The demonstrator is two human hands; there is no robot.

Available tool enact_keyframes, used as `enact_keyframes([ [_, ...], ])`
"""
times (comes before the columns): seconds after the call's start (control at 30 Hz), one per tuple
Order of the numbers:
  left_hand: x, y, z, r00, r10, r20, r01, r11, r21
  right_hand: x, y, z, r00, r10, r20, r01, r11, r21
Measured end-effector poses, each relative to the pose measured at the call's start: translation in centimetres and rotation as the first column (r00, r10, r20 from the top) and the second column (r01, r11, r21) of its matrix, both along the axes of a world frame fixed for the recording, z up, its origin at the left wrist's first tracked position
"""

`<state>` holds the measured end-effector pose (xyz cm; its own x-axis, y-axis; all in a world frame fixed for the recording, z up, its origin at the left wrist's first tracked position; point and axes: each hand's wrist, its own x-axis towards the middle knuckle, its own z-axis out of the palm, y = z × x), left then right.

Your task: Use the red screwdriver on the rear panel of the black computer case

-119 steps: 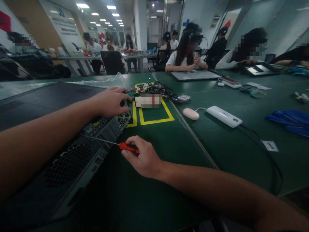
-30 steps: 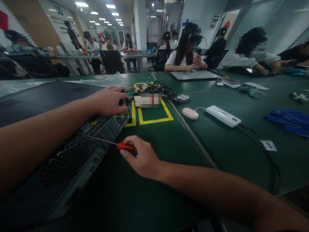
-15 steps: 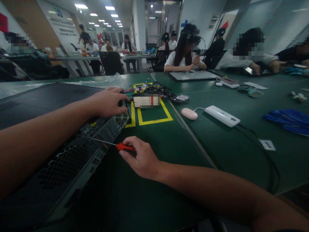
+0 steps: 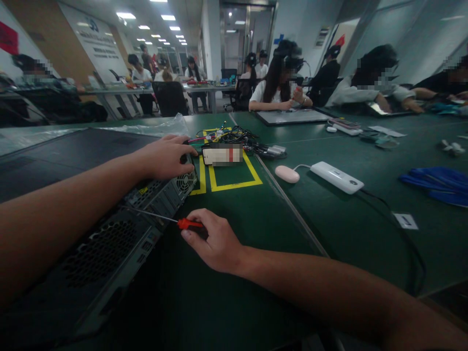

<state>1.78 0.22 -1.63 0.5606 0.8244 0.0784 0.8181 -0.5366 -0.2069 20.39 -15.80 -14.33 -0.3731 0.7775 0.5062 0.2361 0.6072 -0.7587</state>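
Nearest, and taken here as the middle of the clock, the right hand [image 4: 215,241] has its fingers curled, thumb and forefinger pinching the red and black handle of a screwdriver [image 4: 185,224]. The shaft runs off between 9 and 10 o'clock and ends at the rear of a dark computer case [image 4: 106,251]; whether the tip sits in a screw is too small to tell. The case lies at 9 o'clock on a green table [image 4: 270,224], its perforated grille facing the near side. At 11 o'clock the left hand [image 4: 170,157] rests palm down on the case's upper edge, fingers spread and thumb apart from the forefinger, just above a round fan vent [image 4: 185,181].

Out at 3 o'clock are a white label [image 4: 405,221] and, beyond it, a blue bundle [image 4: 435,185]. Between 2 and 3 is a white power bank [image 4: 336,177], corded to a pink oval device [image 4: 287,174] at 2. At 12 o'clock a phone [image 4: 219,155] lies inside yellow tape [image 4: 237,186], with tangled cables [image 4: 239,134] just behind. Clear plastic film [image 4: 164,126] stretches behind the case at 11. Farther off, at 1 o'clock, a person [image 4: 272,95] leans over a flat panel [image 4: 292,116].
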Motion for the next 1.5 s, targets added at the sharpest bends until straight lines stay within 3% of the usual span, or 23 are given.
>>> enact_keyframes([
  [0.27, -0.09, 0.16, -0.12, 1.000, -0.009, 0.016, 0.009, 1.000, 0.001, -0.02, 0.04, -0.04, 1.000, -0.001, 0.027, 0.000, 0.999, 0.046],
  [0.6, -0.55, 0.74, -0.47, 0.998, -0.042, 0.045, 0.042, 0.999, 0.004, -0.24, -0.05, -0.31, 0.999, 0.031, -0.013, -0.032, 0.997, -0.065],
  [0.83, -0.55, 0.77, -0.40, 0.997, -0.042, 0.060, 0.042, 0.999, -0.010, -0.26, 0.08, -0.37, 0.998, 0.036, -0.045, -0.037, 0.999, -0.016],
  [1.5, -0.38, 0.46, -0.25, 0.998, -0.042, 0.038, 0.042, 0.999, 0.002, -0.06, -0.05, -0.04, 1.000, 0.016, 0.002, -0.016, 0.999, -0.033],
])
